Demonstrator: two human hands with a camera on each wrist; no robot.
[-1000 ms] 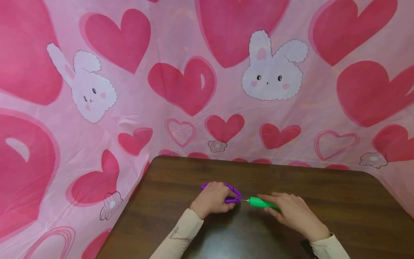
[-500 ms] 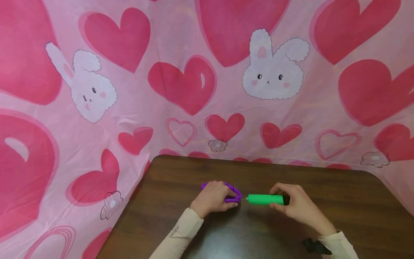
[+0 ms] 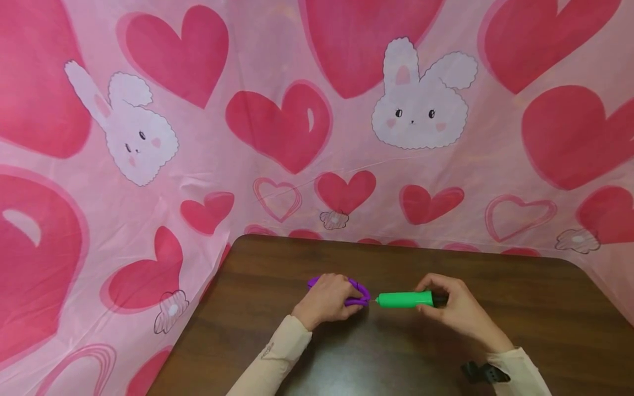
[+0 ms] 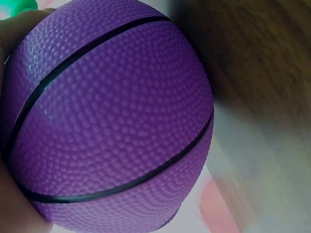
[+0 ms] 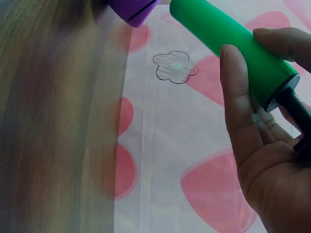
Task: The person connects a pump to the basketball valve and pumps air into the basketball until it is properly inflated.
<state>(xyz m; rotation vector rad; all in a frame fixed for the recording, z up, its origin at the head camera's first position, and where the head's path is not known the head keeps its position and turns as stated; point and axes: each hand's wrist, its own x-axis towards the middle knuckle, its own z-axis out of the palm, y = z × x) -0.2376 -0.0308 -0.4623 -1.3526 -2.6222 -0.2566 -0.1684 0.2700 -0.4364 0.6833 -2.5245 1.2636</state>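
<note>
A purple pebbled rubber ball with black seam lines (image 4: 116,107) fills much of the left wrist view; from the head it looks caved in on top (image 3: 361,288). My left hand (image 3: 327,300) grips it near the middle of the table. A thin needle (image 3: 373,301) runs from the ball's right side to a green hand pump (image 3: 403,300), lying nearly level. Thumb and fingers of my right hand (image 3: 457,308) hold the pump's rear end. In the right wrist view a black rod (image 5: 295,110) leads from the green barrel into the palm.
The dark wooden table (image 3: 277,258) has rounded far corners. Behind and left of it hangs a pink cloth (image 3: 346,159) with hearts and rabbits. A black strap-like thing (image 3: 485,373) sits by my right cuff.
My right hand has drawn back to the right from over the green barrel to its rear end, and black now shows behind the barrel. My left hand stays on the ball.
</note>
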